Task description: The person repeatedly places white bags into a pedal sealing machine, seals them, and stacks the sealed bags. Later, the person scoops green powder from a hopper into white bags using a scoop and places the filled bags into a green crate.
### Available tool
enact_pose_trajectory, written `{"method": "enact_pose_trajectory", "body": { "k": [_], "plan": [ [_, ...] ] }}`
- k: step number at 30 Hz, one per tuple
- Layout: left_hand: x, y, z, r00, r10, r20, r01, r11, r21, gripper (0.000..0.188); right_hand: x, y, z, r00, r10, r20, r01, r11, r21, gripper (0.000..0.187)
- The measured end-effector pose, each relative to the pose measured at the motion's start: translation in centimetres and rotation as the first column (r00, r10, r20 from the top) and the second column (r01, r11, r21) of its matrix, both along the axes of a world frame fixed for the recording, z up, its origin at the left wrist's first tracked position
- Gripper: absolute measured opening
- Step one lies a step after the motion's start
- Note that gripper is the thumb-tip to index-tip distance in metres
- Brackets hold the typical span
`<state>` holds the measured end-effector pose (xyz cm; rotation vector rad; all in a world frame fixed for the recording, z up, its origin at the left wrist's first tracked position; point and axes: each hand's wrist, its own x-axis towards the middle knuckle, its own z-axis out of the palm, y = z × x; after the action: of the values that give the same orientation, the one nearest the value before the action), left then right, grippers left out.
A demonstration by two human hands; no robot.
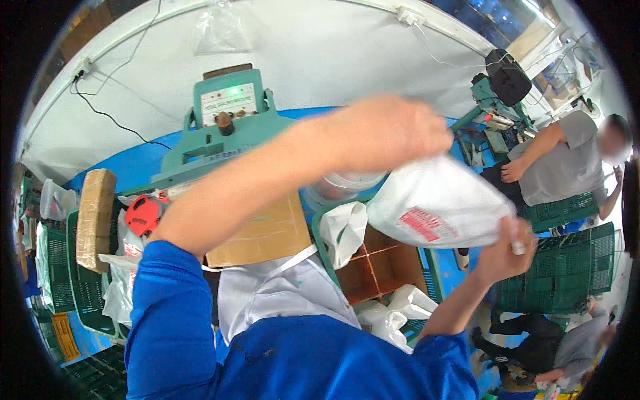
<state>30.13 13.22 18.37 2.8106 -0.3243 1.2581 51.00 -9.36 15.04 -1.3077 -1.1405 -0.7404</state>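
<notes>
White wall (300, 67) spans the far side; right of centre, the left hand (403, 133) and right hand (510, 250) grasp opposite ends of a white bag (440, 207). Nearer, a green crate (433, 273) holds a brown divider (363, 272) and white pouches (343, 237); left, a taped box (95, 220).

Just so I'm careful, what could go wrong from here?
The white bag, held by your left hand and right hand, could slip toward the divided box below. It might also brush the loose white plastic bag at that box's corner and shift it.
</notes>
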Motion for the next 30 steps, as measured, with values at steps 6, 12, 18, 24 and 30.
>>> {"method": "enact_pose_trajectory", "body": {
  "k": [6,12,18,24,30],
  "plan": [
    [-10.3,0.6,10.0,0.939,0.342,0.036,-0.34,0.938,-0.066,0.015,-5.9,10.4,10.0,0.963,0.262,-0.063,-0.225,0.913,0.34,0.02],
    [-19.2,-1.0,10.1,0.804,0.595,0.026,-0.58,0.792,-0.194,0.019,-12.7,14.3,6.0,0.978,-0.206,0.02,0.197,0.958,0.211,0.031],
    [-26.1,-4.8,6.5,0.612,0.734,-0.295,-0.791,0.558,-0.253,0.022,-19.8,14.3,-2.2,0.934,0.343,0.095,-0.353,0.928,0.117,0.035],
    [-28.6,-6.7,2.8,0.614,0.682,-0.397,-0.764,0.385,-0.518,0.014,-19.4,14.0,-3.9,0.328,0.824,-0.462,-0.931,0.364,-0.012,0.055],
    [-31.1,-7.1,2.1,0.727,0.666,-0.166,-0.583,0.472,-0.661,0.015,-18.1,13.5,-2.5,0.339,0.534,-0.775,-0.938,0.26,-0.231,0.033]
  ]
}}
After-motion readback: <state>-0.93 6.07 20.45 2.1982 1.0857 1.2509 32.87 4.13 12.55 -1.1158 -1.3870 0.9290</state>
